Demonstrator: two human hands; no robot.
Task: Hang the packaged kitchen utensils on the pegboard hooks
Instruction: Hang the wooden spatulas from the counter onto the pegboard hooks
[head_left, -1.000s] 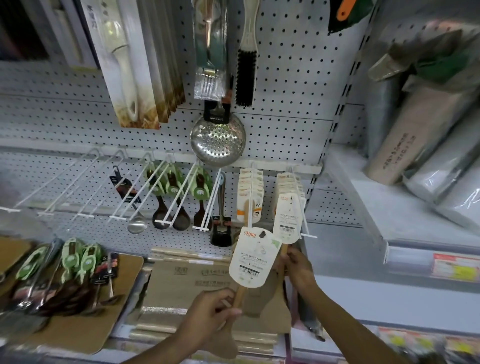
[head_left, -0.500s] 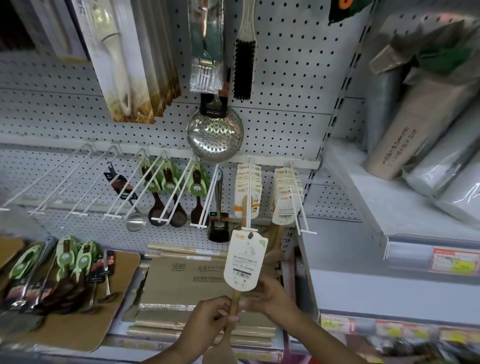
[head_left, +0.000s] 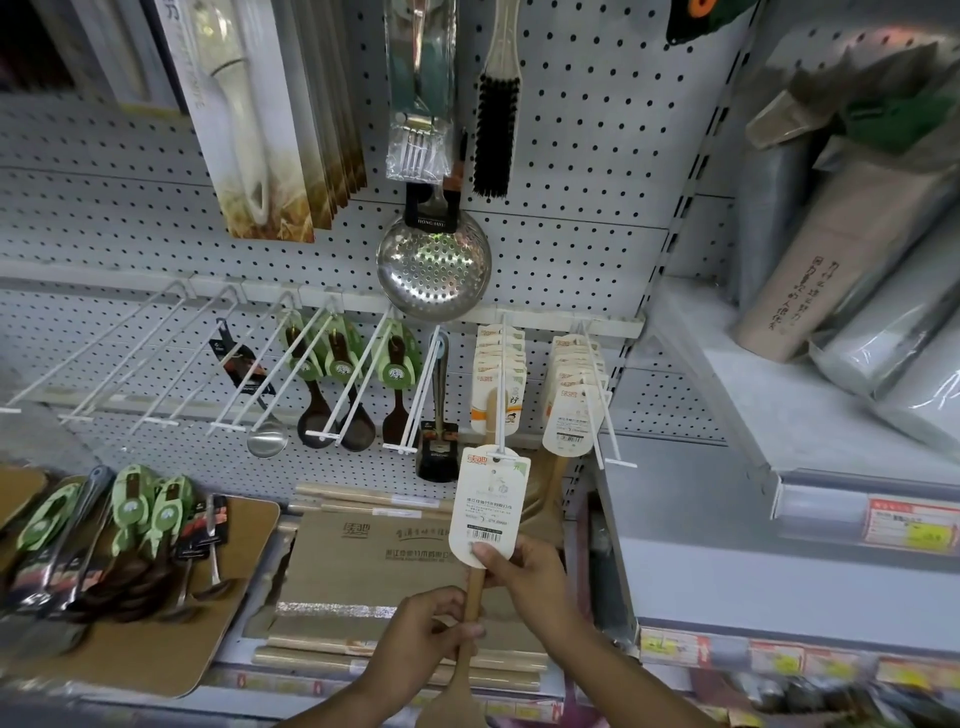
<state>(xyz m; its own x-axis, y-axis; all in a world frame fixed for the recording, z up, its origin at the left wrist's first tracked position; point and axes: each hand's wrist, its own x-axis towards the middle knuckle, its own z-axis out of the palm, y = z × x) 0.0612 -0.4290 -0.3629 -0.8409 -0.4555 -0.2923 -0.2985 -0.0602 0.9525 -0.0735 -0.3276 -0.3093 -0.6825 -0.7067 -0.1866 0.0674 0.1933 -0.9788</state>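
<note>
Left hand (head_left: 426, 631): fingers curled round the wooden handle of the packaged spatula (head_left: 470, 597), low on the shaft. Right hand (head_left: 530, 577): thumb and fingers pinching the lower edge of the spatula's card tag (head_left: 488, 501), over the barcode.

Packaged spatula: held upright in front of the pegboard (head_left: 587, 171); the hole at the top of its tag sits at the front tip of a white hook (head_left: 501, 395). Whether the tip has passed through the hole cannot be told. Blade end runs off the lower frame edge.

That hook: carries a stack of like tagged spatulas (head_left: 498, 379) at its rear half, against the board; front half bare.

Hook just to the right (head_left: 597, 400): a second stack of tagged spatulas (head_left: 571, 395), filling most of its length; its tip stands close beside the held tag's right edge.

Hooks to the left, in order: black-ended utensil (head_left: 439, 415), green-carded dark spoons (head_left: 358, 374), a steel ladle (head_left: 267, 436), then several bare hooks (head_left: 119, 353) reaching to the left frame edge.

Above: perforated steel skimmer (head_left: 434, 265), black-bristled brush (head_left: 496, 130), boxed knives (head_left: 260, 119).

Below: flat cardboard packs (head_left: 374, 561) directly under the hands; a wooden board (head_left: 156, 644) at left, loaded with green-carded utensils (head_left: 140, 514).

Right: shelf upright (head_left: 691, 197) bounds the board; side shelf (head_left: 779, 415) holds wrapped rolls (head_left: 857, 260).
</note>
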